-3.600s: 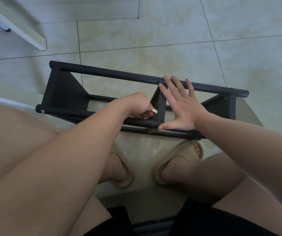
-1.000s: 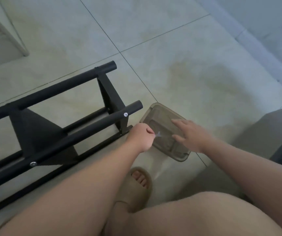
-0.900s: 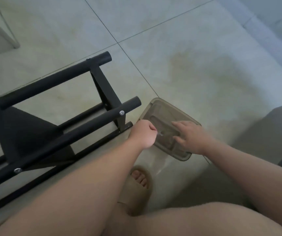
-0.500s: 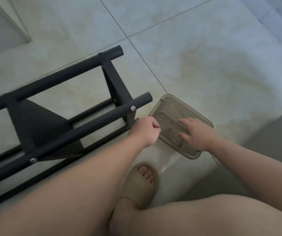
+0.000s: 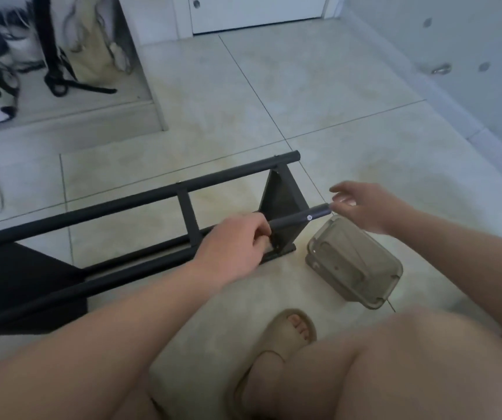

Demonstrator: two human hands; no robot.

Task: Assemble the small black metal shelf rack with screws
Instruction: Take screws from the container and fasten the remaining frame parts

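The black metal rack (image 5: 140, 195) lies on its side on the tiled floor, with two long tubes running left to right and a triangular end panel (image 5: 283, 207) at its right end. A silver screw head (image 5: 309, 217) sits near the tip of the near tube. My left hand (image 5: 231, 253) has its fingers curled around that near tube just left of the end panel; anything small inside the fist is hidden. My right hand (image 5: 365, 207) is relaxed, and its fingertips touch the tube's right tip. A translucent brown plastic box (image 5: 353, 265) rests on the floor to the right of the rack.
My foot in a tan sandal (image 5: 283, 341) stands below the box, with my knee beside it. A raised ledge with shoes and a bag (image 5: 92, 56) is at the upper left. A wall (image 5: 471, 71) runs along the right, and a white door (image 5: 259, 10) is at the top.
Both hands have left the plastic box and moved up-left to the rack's near tube. My view has lifted, so the ledge, door and wall now show.
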